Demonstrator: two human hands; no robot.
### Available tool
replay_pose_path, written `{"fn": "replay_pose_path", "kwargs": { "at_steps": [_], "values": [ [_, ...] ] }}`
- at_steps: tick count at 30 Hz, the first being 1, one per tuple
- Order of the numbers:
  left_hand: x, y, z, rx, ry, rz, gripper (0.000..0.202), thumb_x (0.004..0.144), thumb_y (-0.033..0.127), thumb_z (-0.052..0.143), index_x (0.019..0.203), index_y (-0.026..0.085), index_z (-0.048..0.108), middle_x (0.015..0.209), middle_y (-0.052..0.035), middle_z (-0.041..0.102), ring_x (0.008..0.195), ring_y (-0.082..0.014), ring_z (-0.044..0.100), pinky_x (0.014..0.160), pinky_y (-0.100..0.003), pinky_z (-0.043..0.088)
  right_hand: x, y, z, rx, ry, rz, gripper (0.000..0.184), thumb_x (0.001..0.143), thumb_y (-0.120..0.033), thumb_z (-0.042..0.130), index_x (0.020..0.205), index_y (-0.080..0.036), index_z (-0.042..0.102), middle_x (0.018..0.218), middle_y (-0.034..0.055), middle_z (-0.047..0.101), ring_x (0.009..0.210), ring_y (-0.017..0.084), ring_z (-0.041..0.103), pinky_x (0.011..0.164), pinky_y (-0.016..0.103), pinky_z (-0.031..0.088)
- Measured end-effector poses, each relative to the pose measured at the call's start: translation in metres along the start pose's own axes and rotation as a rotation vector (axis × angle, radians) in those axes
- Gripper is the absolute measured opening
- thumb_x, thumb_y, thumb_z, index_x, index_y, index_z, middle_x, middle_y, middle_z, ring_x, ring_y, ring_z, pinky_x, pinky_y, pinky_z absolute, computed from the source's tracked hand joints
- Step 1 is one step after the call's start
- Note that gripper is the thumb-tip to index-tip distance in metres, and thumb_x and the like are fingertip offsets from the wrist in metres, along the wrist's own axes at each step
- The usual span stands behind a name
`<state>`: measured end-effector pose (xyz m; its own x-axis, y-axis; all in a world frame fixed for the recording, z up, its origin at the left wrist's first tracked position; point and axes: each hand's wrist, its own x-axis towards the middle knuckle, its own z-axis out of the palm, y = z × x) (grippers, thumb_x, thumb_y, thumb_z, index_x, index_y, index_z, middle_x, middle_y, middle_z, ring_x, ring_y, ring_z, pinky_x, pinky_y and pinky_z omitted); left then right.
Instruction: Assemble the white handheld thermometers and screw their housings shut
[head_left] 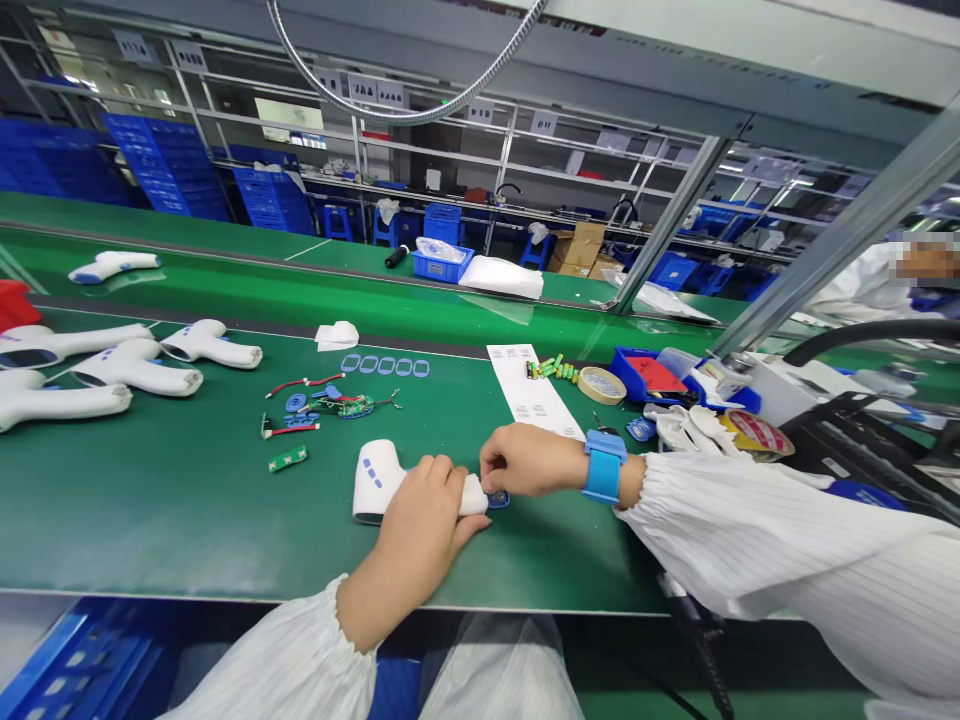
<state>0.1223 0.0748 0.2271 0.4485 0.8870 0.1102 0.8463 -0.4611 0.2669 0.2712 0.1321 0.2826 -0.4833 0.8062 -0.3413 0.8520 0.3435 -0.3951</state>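
Observation:
A white gun-shaped thermometer (373,478) with blue buttons lies on the green bench, its handle pointing right. My left hand (424,510) is closed over the handle and holds it down. At the handle's end my right hand (529,460), with a blue wrist strap (603,466), has its fingers pinched together; what they grip is hidden. Under these fingertips shows a small blue part (498,499) beside the handle end. To the left of the thermometer lie a small green circuit board (288,459) and a wired circuit board (349,405) with red leads and blue pieces.
More white thermometers (142,368) lie at the left. Several blue frames (385,366) sit in a row behind. Right of them are a paper sheet (529,385), green batteries (551,368), a tape roll (601,385) and a blue bin (637,375). A metal post (679,215) rises at the right.

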Motion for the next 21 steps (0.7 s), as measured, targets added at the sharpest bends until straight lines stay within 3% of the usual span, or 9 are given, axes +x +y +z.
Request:
{"fn": "replay_pose_path", "kwargs": {
  "at_steps": [5, 9, 12, 14, 16, 21],
  "values": [
    [-0.001, -0.001, 0.0, -0.032, 0.022, -0.001, 0.029, 0.081, 0.035, 0.061, 0.098, 0.011, 0.058, 0.092, -0.0096, 0.054, 0.087, -0.0282, 0.05, 0.074, -0.042, 0.044, -0.005, 0.001, 0.002, -0.045, 0.031, -0.037, 0.009, 0.071, -0.017, 0.065, 0.062, -0.019, 0.067, 0.058, -0.0013, 0.061, 0.054, 0.013, 0.052, 0.047, 0.022, 0.033],
    [-0.002, -0.003, 0.002, -0.042, 0.043, -0.005, 0.029, 0.079, 0.035, 0.064, 0.096, 0.012, 0.059, 0.092, -0.0094, 0.055, 0.087, -0.0281, 0.05, 0.074, -0.041, 0.043, -0.018, 0.03, 0.006, -0.048, 0.11, -0.069, 0.011, 0.081, -0.019, 0.058, 0.079, -0.02, 0.068, 0.077, -0.0002, 0.068, 0.07, 0.015, 0.059, 0.061, 0.023, 0.042],
    [-0.005, -0.007, -0.005, -0.116, 0.098, -0.022, 0.029, 0.079, 0.037, 0.064, 0.097, 0.015, 0.059, 0.093, -0.0072, 0.055, 0.088, -0.0263, 0.05, 0.074, -0.039, 0.042, -0.031, 0.05, 0.013, -0.11, 0.25, -0.031, 0.016, 0.086, -0.018, 0.052, 0.091, -0.015, 0.067, 0.091, 0.0092, 0.066, 0.086, 0.023, 0.059, 0.076, 0.034, 0.044],
    [-0.011, -0.014, -0.016, -0.268, 0.197, -0.057, 0.029, 0.078, 0.037, 0.065, 0.098, 0.018, 0.058, 0.094, -0.005, 0.056, 0.09, -0.0241, 0.05, 0.077, -0.036, 0.041, -0.038, 0.054, 0.02, -0.153, 0.326, -0.045, 0.02, 0.085, -0.022, 0.055, 0.1, -0.013, 0.065, 0.103, 0.0157, 0.061, 0.098, 0.03, 0.054, 0.084, 0.044, 0.041],
    [-0.019, -0.022, -0.031, -0.481, 0.326, -0.126, 0.029, 0.076, 0.039, 0.067, 0.097, 0.021, 0.058, 0.095, -0.0028, 0.056, 0.09, -0.0214, 0.051, 0.079, -0.033, 0.041, -0.039, 0.05, 0.028, -0.159, 0.341, -0.115, 0.029, 0.082, -0.028, 0.062, 0.107, -0.014, 0.062, 0.107, 0.0162, 0.058, 0.102, 0.032, 0.051, 0.086, 0.045, 0.04],
    [-0.046, -0.039, -0.06, -1.124, 0.526, -0.358, 0.043, 0.064, 0.045, 0.076, 0.098, 0.023, 0.059, 0.086, 0.0012, 0.061, 0.079, -0.0153, 0.057, 0.067, -0.02, 0.046, -0.005, 0.028, 0.04, -0.037, 0.286, -0.281, 0.025, 0.079, -0.021, 0.065, 0.104, -0.016, 0.062, 0.086, 0.0072, 0.064, 0.073, 0.02, 0.06, 0.068, 0.032, 0.049]
  ]
}}
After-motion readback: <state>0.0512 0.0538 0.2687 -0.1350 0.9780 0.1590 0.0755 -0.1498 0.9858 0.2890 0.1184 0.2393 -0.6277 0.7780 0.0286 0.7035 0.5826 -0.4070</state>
